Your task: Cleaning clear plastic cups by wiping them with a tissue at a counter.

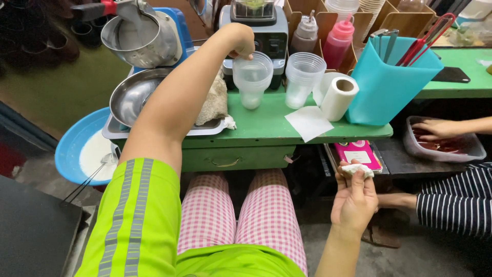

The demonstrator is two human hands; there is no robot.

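My left hand (243, 42) reaches forward over the green counter (266, 125) and pinches the rim of the top clear plastic cup (252, 77) in a short stack. A second stack of clear cups (303, 77) stands just to its right. My right hand (353, 197) is low beside my knee and holds a crumpled white tissue (357, 169) between its fingers. A flat white napkin (308, 123) lies at the counter's front edge next to a roll of white paper (338, 97).
A metal ice shaver (143, 36) over a steel bowl (134, 97) stands at left, a blue basin (77, 146) below it. A turquoise utensil bin (387, 82), squeeze bottles (338, 41) and a blender (253, 23) are behind. Another person's hand (435, 128) rests in a plastic tub (443, 149).
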